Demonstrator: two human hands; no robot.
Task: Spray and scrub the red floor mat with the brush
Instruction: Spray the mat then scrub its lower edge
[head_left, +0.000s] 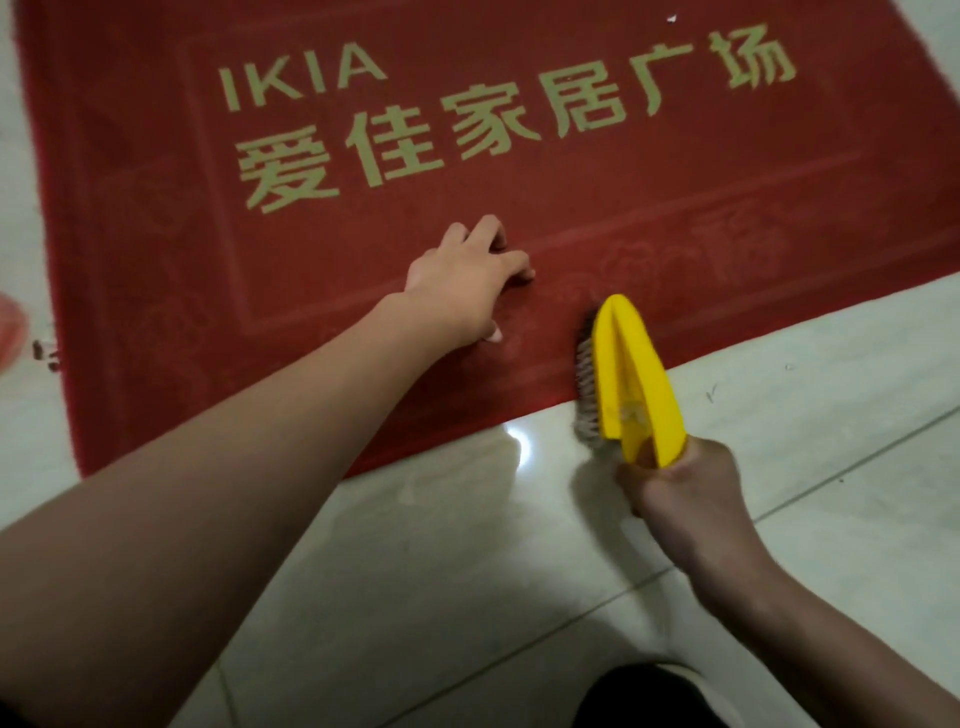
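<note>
Gripping the yellow brush in the right hand, left hand spread, pressing the red mat

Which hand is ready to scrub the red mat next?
The right hand: it grips the yellow brush, whose bristles sit at the near edge of the mat. The left hand holds nothing and rests on the mat, probably steadying it.

left arm stretched forward, left hand palm down, fingers splayed, tips bent and planted. right hand sits lower right (forearm bare, in shadow), fingers wrapped tight on the brush handle end.
</note>
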